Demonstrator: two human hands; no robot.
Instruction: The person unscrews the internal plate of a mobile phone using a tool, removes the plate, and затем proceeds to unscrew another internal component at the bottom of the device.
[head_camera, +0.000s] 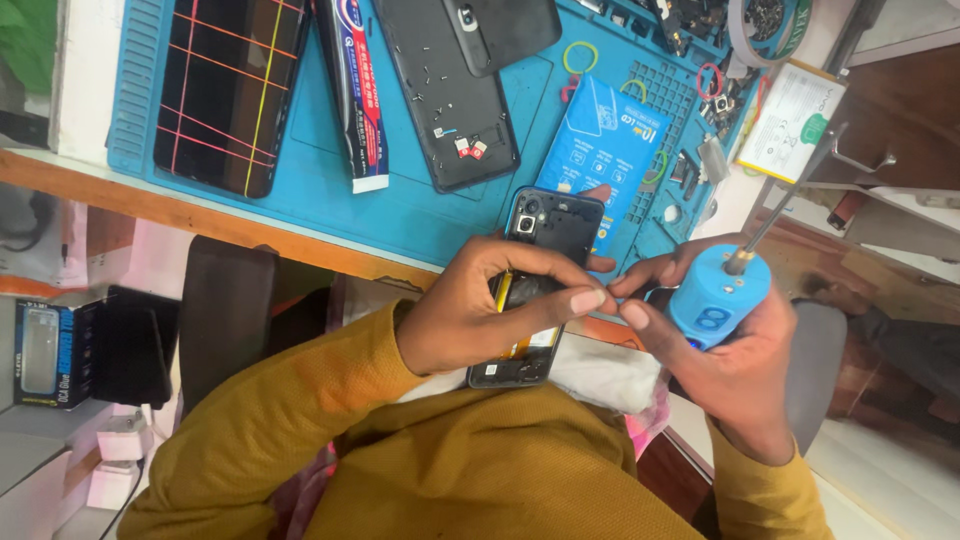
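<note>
Head view: the left hand (470, 315) is curling its grip around an opened black smartphone (535, 290) at the near edge of the surface. The right hand (735, 370) is clutching a blue electric screwdriver (718, 298), its thumb (640, 318) meeting the left fingertips (585, 298) over the phone. A blue repair mat (400, 215) is lying beyond.

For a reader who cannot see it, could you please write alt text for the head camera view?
A person in a mustard sleeve grips an opened black phone with the left hand, while the right hand holds a blue electric screwdriver; both sets of fingertips meet beside the phone. Behind lies a blue work mat carrying a lined dark screen panel, another opened phone and a blue packet.
</note>
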